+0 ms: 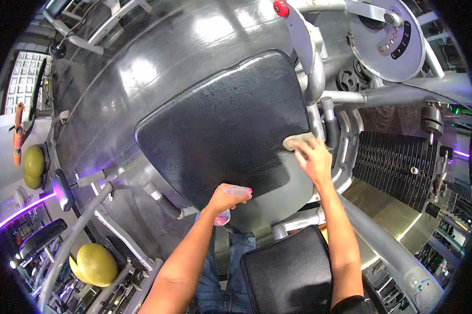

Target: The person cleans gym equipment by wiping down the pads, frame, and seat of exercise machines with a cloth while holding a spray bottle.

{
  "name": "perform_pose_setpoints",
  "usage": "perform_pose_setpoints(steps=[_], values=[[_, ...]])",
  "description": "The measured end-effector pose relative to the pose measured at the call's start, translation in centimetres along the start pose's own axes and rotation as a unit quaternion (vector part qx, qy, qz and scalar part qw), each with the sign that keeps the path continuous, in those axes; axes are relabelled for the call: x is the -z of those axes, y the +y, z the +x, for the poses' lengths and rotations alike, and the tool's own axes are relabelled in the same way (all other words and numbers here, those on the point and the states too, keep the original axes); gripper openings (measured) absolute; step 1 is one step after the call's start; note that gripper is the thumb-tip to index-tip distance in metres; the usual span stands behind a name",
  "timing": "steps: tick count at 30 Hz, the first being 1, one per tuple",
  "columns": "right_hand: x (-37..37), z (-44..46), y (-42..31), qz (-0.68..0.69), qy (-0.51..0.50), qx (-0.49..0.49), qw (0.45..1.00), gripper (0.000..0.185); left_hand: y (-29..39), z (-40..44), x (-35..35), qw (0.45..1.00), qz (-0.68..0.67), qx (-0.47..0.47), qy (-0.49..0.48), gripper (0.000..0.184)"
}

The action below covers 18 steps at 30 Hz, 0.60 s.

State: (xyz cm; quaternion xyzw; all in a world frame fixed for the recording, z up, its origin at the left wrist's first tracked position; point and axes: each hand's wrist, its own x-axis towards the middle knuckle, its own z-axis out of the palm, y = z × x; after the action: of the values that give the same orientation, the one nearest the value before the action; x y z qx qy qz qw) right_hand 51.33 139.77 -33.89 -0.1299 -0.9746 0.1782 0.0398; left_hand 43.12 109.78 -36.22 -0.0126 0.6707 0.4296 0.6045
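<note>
A large black padded cushion [220,115] of a gym machine fills the middle of the view. My right hand [313,157] is closed on a pale cloth [297,141] at the cushion's right edge. Over the cushion's lower part, my left hand [228,199] grips a clear spray bottle [223,216] with a pink nozzle tip; the fingers partly hide it. The lower right of the cushion looks lighter and greyish, while the rest is dark black.
A smaller black seat [288,272] sits below, between my forearms. A weight stack [395,162] and grey frame tubes stand at the right, with a numbered disc [390,42] above. Yellow-green balls [95,264] and more machines are at the left.
</note>
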Motion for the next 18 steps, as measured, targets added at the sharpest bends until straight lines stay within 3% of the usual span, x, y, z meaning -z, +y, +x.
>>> perform_pose_setpoints(steps=[1, 5, 8, 10, 11, 12, 14, 17, 18], values=[[0.1, 0.0, 0.4, 0.009, 0.049, -0.053, 0.997, 0.032, 0.0, -0.1, 0.1, 1.0, -0.01, -0.007, -0.001, 0.033], [-0.6, 0.6, -1.5, 0.088, 0.087, -0.016, 0.992, 0.037, 0.3, -0.2, -0.1, 1.0, -0.019, 0.0, 0.024, 0.034], [-1.9, 0.8, -4.0, 0.083, 0.059, 0.014, 0.995, 0.038, 0.4, -0.3, -0.6, 0.998, -0.007, -0.001, 0.057, 0.035], [-2.7, 1.0, -5.0, 0.077, 0.025, 0.073, 0.994, 0.043, 0.1, -0.1, -0.5, 0.998, -0.013, 0.004, 0.054, 0.036], [-3.1, 1.3, -5.3, 0.086, 0.039, 0.122, 0.988, 0.045, -0.4, 0.1, -0.4, 0.998, -0.023, 0.004, 0.057, 0.028], [-3.5, 0.9, -5.5, 0.064, -0.013, 0.122, 0.99, 0.043, -0.1, 0.0, -0.7, 0.998, -0.02, 0.004, 0.056, 0.028], [-3.6, 0.0, -4.2, 0.024, -0.037, 0.212, 0.976, 0.04, 0.6, -0.1, -1.4, 0.994, 0.018, 0.027, 0.102, 0.028], [-1.7, -0.1, -1.6, 0.023, -0.083, 0.198, 0.976, 0.038, 0.3, -0.1, -1.7, 0.993, 0.023, -0.003, 0.115, 0.032], [-1.3, -0.3, -0.3, 0.028, -0.09, 0.153, 0.984, 0.038, 0.3, 0.0, -1.8, 0.992, 0.028, -0.01, 0.125, 0.033]])
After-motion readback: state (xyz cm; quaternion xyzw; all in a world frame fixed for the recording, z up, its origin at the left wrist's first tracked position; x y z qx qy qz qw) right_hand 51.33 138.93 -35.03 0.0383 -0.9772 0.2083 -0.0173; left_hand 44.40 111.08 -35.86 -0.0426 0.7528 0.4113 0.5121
